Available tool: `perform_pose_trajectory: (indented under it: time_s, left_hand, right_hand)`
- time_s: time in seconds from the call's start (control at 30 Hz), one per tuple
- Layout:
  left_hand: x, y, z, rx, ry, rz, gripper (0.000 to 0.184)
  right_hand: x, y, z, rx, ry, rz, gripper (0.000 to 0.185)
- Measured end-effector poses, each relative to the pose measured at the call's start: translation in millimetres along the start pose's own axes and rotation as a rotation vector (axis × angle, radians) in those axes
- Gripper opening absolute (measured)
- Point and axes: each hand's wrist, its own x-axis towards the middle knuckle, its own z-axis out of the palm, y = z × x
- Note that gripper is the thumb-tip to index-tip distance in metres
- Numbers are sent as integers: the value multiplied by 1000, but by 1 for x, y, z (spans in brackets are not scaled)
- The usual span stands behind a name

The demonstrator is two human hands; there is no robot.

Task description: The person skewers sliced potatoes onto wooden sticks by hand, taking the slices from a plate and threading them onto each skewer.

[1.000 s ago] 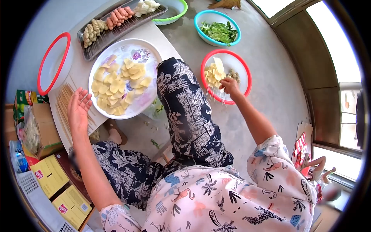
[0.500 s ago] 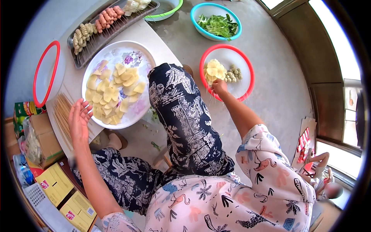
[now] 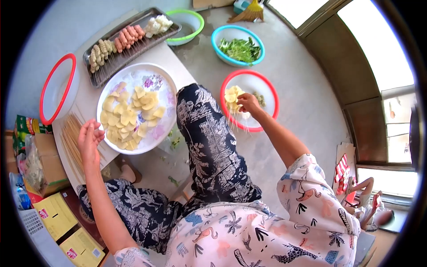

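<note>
Right hand (image 3: 249,103) curled at the skewered slices (image 3: 233,95) in a red-rimmed basin (image 3: 261,83) right of the plate (image 3: 165,95); can't tell if we're pinching. Left hand (image 3: 90,141) loosely spread, left of plate. Slices look light, bendy, slippery, tearable; we'd grip bare sticks. Count: one plate, one tray (image 3: 133,22), two red-rimmed basins.

Right hand (image 3: 250,103): shifted from the near rim of the red-rimmed basin (image 3: 275,95) towards its middle, beside the pale slices (image 3: 233,94). Left hand (image 3: 90,141): fingers more curled. Broom (image 3: 250,13): back in view, showing more fully than at first.
</note>
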Motion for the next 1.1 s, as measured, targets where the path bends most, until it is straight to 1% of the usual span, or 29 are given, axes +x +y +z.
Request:
perform_pose_trajectory:
  time_s: [0.07,0.1,0.13,0.2,0.27,0.3,0.33,0.4,0.43,0.47,0.53,0.6,0.63,0.67,0.7,0.73,0.77,0.8,0.87,0.93,1.0,1.07,1.1]
  left_hand:
    - [-4,1,0,157,26,54,21]
    - [-3,-1,-1,176,26,82,19]
    - [-3,-2,-4,151,20,104,19]
    - [-1,-2,-7,371,-12,134,17]
    - [-5,3,1,394,-8,166,18]
    - [-10,3,8,498,8,309,18]
    - [-17,2,10,612,36,442,17]
    - [-24,4,9,829,2,721,15]
    - [-27,2,12,881,45,846,14]
    - [-35,12,17,981,48,941,13]
    - [-37,18,16,975,9,1106,12]
    - [-46,31,19,983,-53,1160,11]
    - [-52,35,20,988,-79,1171,10]
    - [-56,39,21,988,-108,1184,10]
    - [-59,40,21,989,-98,1173,10]
    - [-61,39,21,964,-139,1166,11]
    - [-63,39,21,938,-182,1161,12]
    - [-64,39,21,938,-177,1153,12]
    - [-66,38,22,923,-233,1156,14]
    - [-67,37,22,903,-242,1138,14]
    - [-68,36,22,844,-282,1119,13]
    - [-66,30,21,854,-278,1116,11]
    - [-66,29,21,834,-312,1122,11]
  right_hand:
    - [0,-43,-1,36,-33,-157,22]
    - [-6,-71,4,14,-2,-228,22]
    - [-6,-95,11,-13,-8,-331,22]
    - [-10,-142,34,-32,-52,-502,22]
    - [-46,-197,61,-76,-121,-649,22]
    - [-61,-218,76,-73,-160,-754,21]
    - [-87,-241,89,-174,-210,-779,22]
    - [-107,-259,127,-181,-307,-946,21]
    - [-118,-265,145,-183,-368,-992,20]
    - [-134,-273,160,-210,-427,-965,19]
    - [-137,-267,196,-77,-487,-1066,17]
    - [-147,-266,214,-131,-437,-1201,18]
    - [-152,-266,217,-187,-480,-1114,21]
    - [-152,-266,223,-188,-497,-1114,21]
    - [-152,-264,228,-115,-532,-1076,23]
    - [-151,-261,231,-43,-563,-1034,25]
    - [-143,-255,236,15,-641,-965,28]
    - [-142,-252,238,13,-649,-961,28]
    - [-140,-248,243,134,-804,-767,31]
    - [-136,-242,249,183,-858,-740,35]
    - [-134,-236,252,291,-910,-647,35]
    - [-134,-231,253,303,-938,-617,35]
    - [-135,-229,254,313,-955,-580,35]
